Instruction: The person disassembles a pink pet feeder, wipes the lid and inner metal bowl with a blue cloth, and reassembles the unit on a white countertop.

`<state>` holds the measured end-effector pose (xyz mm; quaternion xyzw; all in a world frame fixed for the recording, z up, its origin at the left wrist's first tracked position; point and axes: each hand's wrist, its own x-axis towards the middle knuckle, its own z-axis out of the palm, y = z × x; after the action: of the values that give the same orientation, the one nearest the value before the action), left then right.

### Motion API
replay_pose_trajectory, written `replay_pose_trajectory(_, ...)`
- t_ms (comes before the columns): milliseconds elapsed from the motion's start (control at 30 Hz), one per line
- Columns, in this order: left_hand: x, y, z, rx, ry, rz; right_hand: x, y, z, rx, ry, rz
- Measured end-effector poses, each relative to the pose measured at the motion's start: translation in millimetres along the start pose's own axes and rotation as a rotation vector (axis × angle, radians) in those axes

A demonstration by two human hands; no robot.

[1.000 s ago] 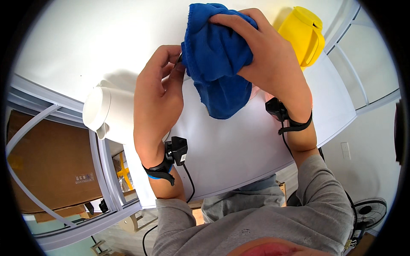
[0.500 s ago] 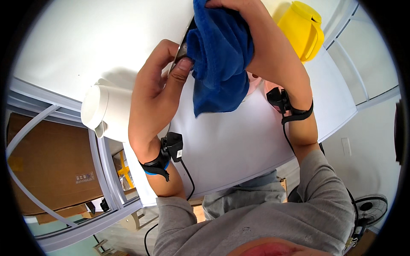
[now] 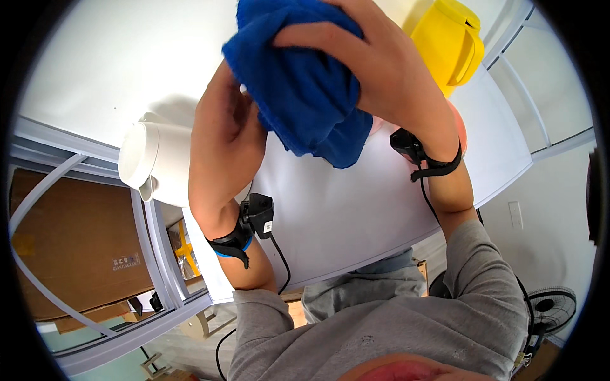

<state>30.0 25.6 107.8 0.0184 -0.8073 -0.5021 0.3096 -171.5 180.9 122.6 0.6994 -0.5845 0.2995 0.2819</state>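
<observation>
A blue cloth (image 3: pixel 298 89) hangs bunched over the table at the top of the view. My right hand (image 3: pixel 387 57) grips it from above, fingers spread across its folds. Under the cloth's left side my left hand (image 3: pixel 225 133) is closed, its fingertips covered. It holds a shiny, metal-edged thing; only a small bright bit shows beside the cloth, and its kind I cannot make out. Black devices with cables are strapped to both wrists.
A white jug (image 3: pixel 168 159) stands left of my left forearm. At the far right is a yellow pitcher (image 3: pixel 445 44). Pink rounded ware (image 3: pixel 459 127) shows partly behind my right forearm on the white table (image 3: pixel 337 216). A cardboard box (image 3: pixel 76 228) lies beyond the left frame.
The cloth and my right hand have moved left, and the cloth now covers my left fingertips and the metal edge seen before. My left forearm has hardly moved.
</observation>
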Motion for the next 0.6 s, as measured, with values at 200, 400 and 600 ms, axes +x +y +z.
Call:
replay_pose_trajectory(200, 4.4, 1.0, -7.8, -0.192, -0.147, 0.07, 5.2, -12.3, -18.6, 0.149, -0.068, 0.319)
replay_pose_trajectory(400, 3.6, 2.7, 4.4, -0.298, -0.016, 0.059, -5.0, 8.5, -7.7, -0.003, -0.002, -0.072)
replay_pose_trajectory(600, 6.8, -1.4, -3.5, -0.178, -0.004, 0.052, 1.0, -1.0, 3.0, 0.035, 0.052, 0.034)
